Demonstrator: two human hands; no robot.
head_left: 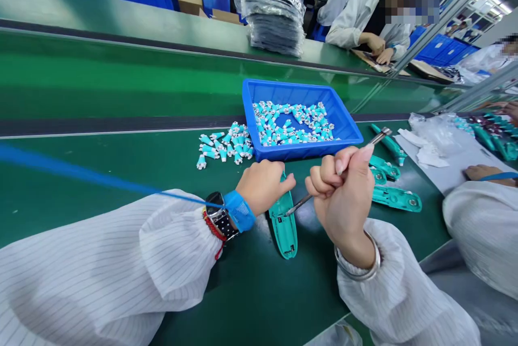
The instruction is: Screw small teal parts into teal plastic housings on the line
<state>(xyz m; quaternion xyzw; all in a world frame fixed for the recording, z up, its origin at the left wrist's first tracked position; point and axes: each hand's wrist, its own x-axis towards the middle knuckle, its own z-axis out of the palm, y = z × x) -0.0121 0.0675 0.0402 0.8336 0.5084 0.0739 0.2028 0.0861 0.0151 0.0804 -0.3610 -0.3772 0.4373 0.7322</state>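
My left hand (264, 184) is closed on the upper end of a teal plastic shell (284, 227) that lies on the green table. My right hand (343, 195) is closed round metal tweezers (300, 204), whose tips touch the inside of the shell. Just beyond my hands stands a blue tray (343, 119) holding several small teal-and-white parts. A loose pile of the same small parts (224, 146) lies on the table to the tray's left.
More teal shells (394, 197) lie to the right of my right hand. A co-worker's sleeve (481, 227) and white sheet (449, 168) are at the right. A stack of bagged items (275, 19) stands beyond the green conveyor belt (121, 76), where other people work.
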